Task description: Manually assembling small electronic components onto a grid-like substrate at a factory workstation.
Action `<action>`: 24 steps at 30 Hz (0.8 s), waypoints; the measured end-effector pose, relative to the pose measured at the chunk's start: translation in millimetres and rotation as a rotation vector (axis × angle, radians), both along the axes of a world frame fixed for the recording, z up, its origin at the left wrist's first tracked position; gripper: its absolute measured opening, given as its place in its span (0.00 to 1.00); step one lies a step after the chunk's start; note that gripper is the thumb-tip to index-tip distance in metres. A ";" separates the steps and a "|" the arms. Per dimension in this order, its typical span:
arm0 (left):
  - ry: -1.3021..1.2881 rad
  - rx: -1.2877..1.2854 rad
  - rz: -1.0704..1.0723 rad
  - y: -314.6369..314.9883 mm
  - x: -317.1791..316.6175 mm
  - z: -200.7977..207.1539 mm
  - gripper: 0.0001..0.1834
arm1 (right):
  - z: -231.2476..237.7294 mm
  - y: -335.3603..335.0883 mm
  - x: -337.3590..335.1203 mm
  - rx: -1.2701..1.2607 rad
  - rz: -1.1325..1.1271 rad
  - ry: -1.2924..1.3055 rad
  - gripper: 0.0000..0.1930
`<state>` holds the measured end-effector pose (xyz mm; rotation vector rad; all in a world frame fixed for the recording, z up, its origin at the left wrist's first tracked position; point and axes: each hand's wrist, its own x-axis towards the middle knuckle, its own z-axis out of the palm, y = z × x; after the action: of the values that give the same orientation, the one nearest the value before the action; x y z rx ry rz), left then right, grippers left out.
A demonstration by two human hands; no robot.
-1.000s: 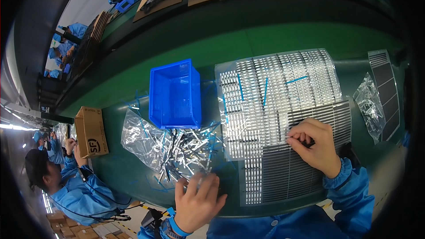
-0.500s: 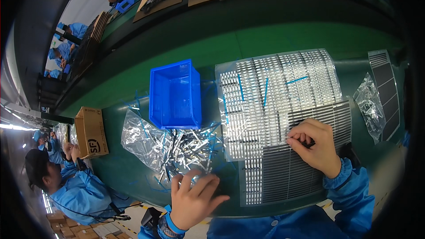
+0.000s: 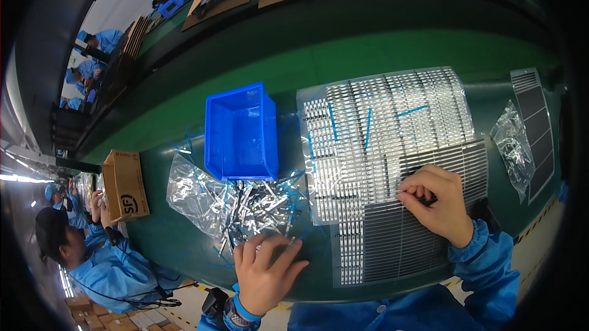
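My left hand (image 3: 265, 276) is spread over the near edge of a heap of thin silvery strips (image 3: 261, 205), its fingers apart and fingertips bent down at the strips. Nothing shows in its grasp. Thumb and forefinger of my right hand (image 3: 438, 203) are pinched together, with the other fingers curled in; whatever they hold is too small or hidden. That hand rests over a dark striped sheet (image 3: 402, 242), at its border with a sheet covered in rows of small silvery pieces (image 3: 392, 122). A column of similar pieces (image 3: 351, 254) runs down the dark sheet's left side.
Beyond the heap stands a blue plastic bin (image 3: 242, 131). A clear plastic bag (image 3: 193, 193) lies beside the strips; another bag (image 3: 512, 150) and a dark panelled sheet (image 3: 537, 128) are at far right. A cardboard box (image 3: 126, 184) and a co-worker (image 3: 113, 263) are at left.
My left hand has shifted slightly, its thumb drawing closer to the fingers. The right hand keeps its place. At left, the co-worker's hands have moved a little.
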<state>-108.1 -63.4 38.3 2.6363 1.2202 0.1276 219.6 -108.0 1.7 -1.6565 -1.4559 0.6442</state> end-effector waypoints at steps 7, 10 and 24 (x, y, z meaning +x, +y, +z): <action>0.007 -0.039 0.031 0.9 6.0 2.9 0.23 | 0.7 0.1 0.6 0.013 0.018 0.005 0.07; -0.007 -0.060 0.022 3.3 7.0 3.4 0.23 | 1.8 -0.6 0.7 0.012 0.025 -0.004 0.07; -0.171 -0.187 0.071 8.4 11.1 6.4 0.15 | 0.2 -0.8 4.0 -0.003 0.021 0.011 0.08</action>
<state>-97.0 -55.0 44.7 2.3708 1.2066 0.2345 223.5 -108.8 1.9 -1.6394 -1.4664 0.6661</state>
